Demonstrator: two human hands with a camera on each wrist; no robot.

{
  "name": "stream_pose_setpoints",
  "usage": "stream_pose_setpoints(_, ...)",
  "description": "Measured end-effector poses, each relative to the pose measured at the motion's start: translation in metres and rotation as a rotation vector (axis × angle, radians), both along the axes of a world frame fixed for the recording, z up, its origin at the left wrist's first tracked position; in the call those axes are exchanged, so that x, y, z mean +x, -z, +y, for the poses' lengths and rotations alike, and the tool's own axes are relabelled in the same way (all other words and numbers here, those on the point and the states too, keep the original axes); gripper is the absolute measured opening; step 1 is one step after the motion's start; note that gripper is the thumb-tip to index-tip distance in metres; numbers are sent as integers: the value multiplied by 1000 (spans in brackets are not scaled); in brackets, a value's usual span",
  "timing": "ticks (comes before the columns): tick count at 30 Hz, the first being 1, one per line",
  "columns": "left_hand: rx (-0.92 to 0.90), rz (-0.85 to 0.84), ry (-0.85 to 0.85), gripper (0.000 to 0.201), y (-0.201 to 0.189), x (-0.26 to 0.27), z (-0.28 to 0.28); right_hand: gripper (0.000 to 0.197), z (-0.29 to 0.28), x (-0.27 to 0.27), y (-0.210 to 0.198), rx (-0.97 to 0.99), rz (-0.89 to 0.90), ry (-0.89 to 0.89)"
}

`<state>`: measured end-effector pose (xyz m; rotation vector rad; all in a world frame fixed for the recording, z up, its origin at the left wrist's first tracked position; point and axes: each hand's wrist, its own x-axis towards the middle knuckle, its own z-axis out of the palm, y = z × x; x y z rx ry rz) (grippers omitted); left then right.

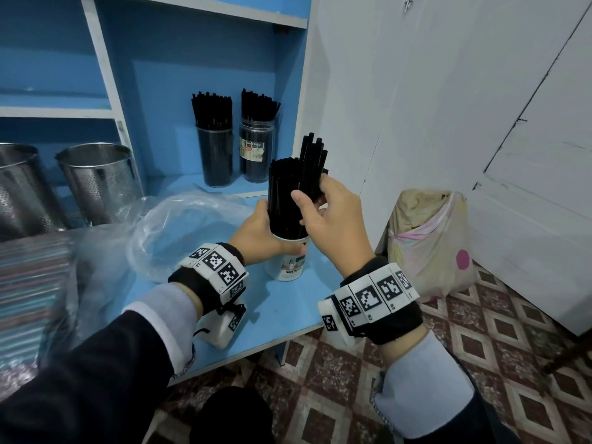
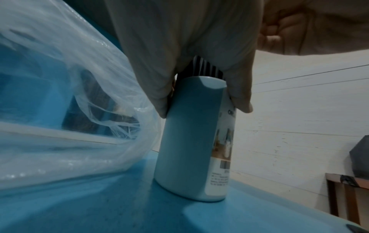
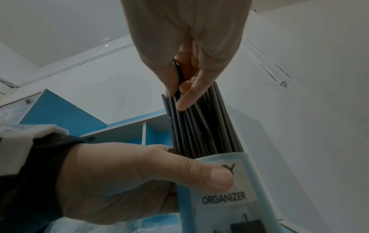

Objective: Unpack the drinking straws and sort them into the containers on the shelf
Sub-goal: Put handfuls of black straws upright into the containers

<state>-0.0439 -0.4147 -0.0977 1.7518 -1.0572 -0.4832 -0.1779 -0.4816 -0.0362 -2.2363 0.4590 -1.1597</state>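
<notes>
A white organizer cup (image 1: 286, 263) (image 2: 191, 141) (image 3: 223, 197) stands on the blue shelf board (image 1: 262, 315), packed with black straws (image 1: 283, 193) (image 3: 199, 129). My left hand (image 1: 259, 233) (image 2: 199, 88) (image 3: 123, 181) grips the cup near its rim, thumb across the label. My right hand (image 1: 323, 213) (image 3: 185, 88) pinches a bunch of black straws (image 1: 312, 161) that stands higher than the rest in the cup. Two clear jars (image 1: 215, 155) (image 1: 257, 149) full of black straws stand at the back of the shelf.
An empty clear plastic bag (image 1: 179, 225) (image 2: 66, 110) lies left of the cup. Two perforated steel holders (image 1: 99, 181) (image 1: 19, 190) stand at far left, with a pack of coloured straws (image 1: 28, 293) in front. A filled bag (image 1: 429, 245) sits on the tiled floor at right.
</notes>
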Motion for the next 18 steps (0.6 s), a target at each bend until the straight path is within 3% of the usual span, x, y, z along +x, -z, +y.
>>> stream_pose_setpoints(18,27,-1,-32,93,-4,-6,3,27,4,3,1,123,124,25)
